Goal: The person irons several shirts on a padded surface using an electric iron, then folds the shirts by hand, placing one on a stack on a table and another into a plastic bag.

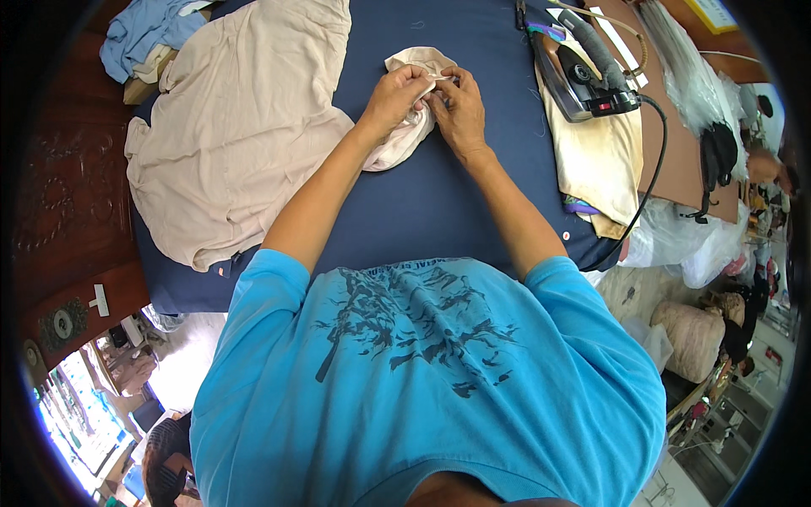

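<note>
1. I see the small beige fabric piece bunched on the navy ironing surface, directly under and between both hands, straight ahead of the blue T-shirt I look down over.
2. The navy surface fills the centre of my view. A larger beige garment lies spread on its left half, just beside the small piece.
3. On the right half, a dark iron rests on a yellowish cloth pad; its black cord runs off the right edge.
4. Light blue cloth is heaped at the far left corner. Clear plastic bags lie to the right.
5. Left hand: fingers curled closed, pinching the fabric's upper edge.
6. Right hand: fingers likewise closed on the same edge, fingertips touching the left hand's.
</note>
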Motion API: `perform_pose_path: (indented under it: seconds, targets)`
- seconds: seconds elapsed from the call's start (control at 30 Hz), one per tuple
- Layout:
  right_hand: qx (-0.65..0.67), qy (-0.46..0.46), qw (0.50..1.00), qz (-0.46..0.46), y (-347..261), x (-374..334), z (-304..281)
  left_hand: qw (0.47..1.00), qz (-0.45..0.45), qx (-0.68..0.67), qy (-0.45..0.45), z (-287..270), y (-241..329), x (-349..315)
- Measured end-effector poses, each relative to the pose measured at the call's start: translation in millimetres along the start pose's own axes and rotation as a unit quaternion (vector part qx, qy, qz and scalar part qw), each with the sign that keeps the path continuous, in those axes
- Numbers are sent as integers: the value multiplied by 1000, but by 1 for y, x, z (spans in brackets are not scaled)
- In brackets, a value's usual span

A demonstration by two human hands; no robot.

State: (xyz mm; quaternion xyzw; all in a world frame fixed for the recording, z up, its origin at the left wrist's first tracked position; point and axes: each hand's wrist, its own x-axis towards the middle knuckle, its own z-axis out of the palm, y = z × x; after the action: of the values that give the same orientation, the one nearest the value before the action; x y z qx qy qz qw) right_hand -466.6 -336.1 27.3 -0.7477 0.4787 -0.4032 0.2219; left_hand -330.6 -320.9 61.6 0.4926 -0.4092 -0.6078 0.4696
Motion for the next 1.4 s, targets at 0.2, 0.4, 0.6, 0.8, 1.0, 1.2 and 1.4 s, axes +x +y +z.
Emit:
perform_pose_path:
  seconds: [0.2,0.4,0.6,0.8,1.0,1.2,1.4]
  targets:
    - [-16,-38,977,-210,-22,-19,-21,988,101,39,112,-22,-13,21]
    - [303,-17,953,26,1,-42,-72,973,26,-170,156,-48,-11,12]
    - [105,65,991,43,6,-37,-61,976,53,-203,50,-18,9,-4]
    - [-12,-78,994,-70,-9,37,-45,990,106,-93,-11,0,30,-1]
    - [16,-4,989,-148,-12,58,-69,988,132,82,-25,3,48,-12]
    - [-89,-27,992,-89,65,-62,-113,937,222,245,-115,-16,-10,-76]
    - [-55,43,997,35,54,-91,-114,727,236,644,27,-91,-35,-61]
